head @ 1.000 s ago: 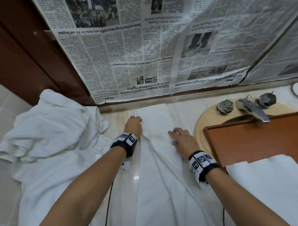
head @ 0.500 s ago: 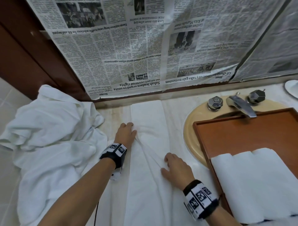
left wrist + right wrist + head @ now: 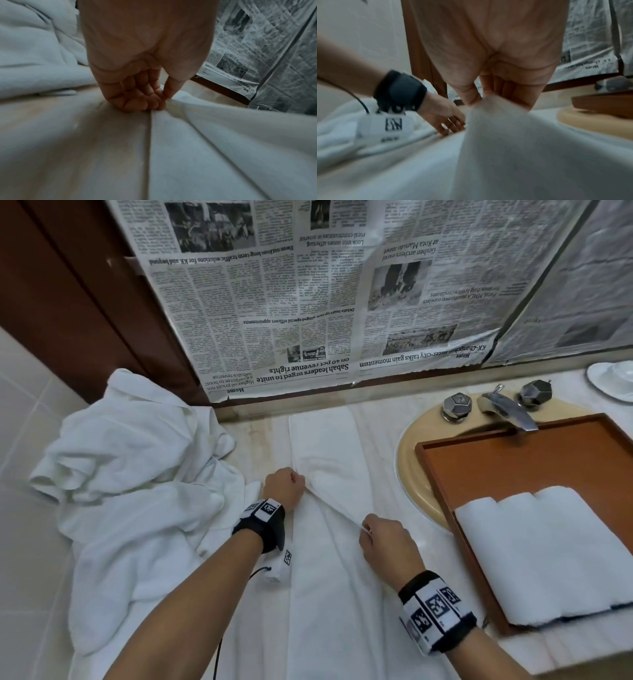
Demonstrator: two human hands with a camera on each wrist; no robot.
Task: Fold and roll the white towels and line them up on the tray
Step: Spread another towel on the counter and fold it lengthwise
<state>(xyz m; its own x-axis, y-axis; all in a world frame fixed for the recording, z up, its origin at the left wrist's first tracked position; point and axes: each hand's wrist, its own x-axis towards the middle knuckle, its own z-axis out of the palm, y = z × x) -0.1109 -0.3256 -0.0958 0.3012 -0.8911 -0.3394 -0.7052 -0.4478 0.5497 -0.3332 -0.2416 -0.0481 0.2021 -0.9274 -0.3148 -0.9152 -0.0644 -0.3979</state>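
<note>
Left of the tray (image 3: 445, 474), the towel (image 3: 329, 453) lies lengthwise on the desk (image 3: 260, 436); your left hand (image 3: 284, 487) and right hand (image 3: 383, 539) each pinch its raised fold. Pull evenly, keeping edges aligned.

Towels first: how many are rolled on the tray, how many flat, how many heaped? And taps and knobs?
Rolled towels on the wooden tray: 3
Flat towel pinched by left hand and right hand: 1
Heap of white cloth: 1, pieces inside uncountable
Faucet spout: 1
Faucet knobs: 2
Total: 8
</note>
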